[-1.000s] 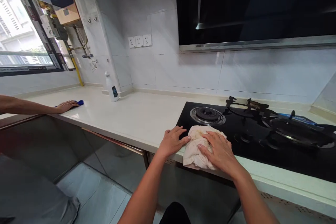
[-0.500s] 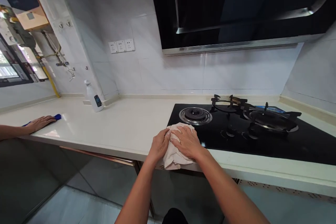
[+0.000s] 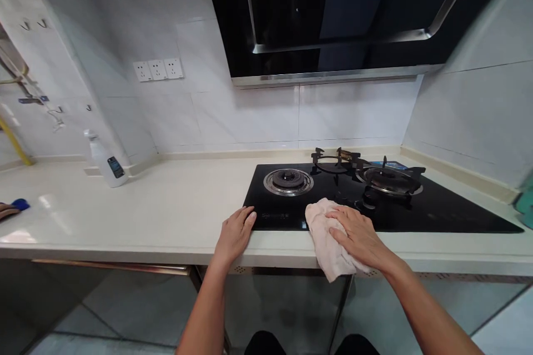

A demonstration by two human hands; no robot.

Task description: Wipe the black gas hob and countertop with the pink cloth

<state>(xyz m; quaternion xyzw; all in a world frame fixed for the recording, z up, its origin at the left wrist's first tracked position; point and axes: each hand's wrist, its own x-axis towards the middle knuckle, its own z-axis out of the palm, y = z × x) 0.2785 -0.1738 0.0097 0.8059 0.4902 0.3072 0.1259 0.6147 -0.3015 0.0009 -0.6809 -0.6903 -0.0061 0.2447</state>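
My right hand (image 3: pixel 357 236) presses a pale pinkish-white cloth (image 3: pixel 327 238) against the front edge of the black gas cooktop (image 3: pixel 291 216). Part of the cloth hangs down over the counter edge. My left hand (image 3: pixel 235 233) lies on the white countertop (image 3: pixel 187 205) by the cooktop's front left corner, its fingers stretched out with nothing in them. Behind the hands, the left burner (image 3: pixel 288 180) has no pan support on it. A black pan support (image 3: pixel 333 163) rests farther back on the glass, left of the right burner (image 3: pixel 387 180).
A white spray bottle (image 3: pixel 105 161) stands on the counter at the back left. At the far left edge, another person's fingers (image 3: pixel 6 211) rest on a blue cloth (image 3: pixel 20 204). A black range hood (image 3: pixel 333 55) hangs above the cooktop. Wall sockets (image 3: pixel 158 70) are on the tiles.
My left hand has let go of the cloth and come down on the counter. My right hand has slid the cloth to the right along the cooktop's front edge. The view has turned right.
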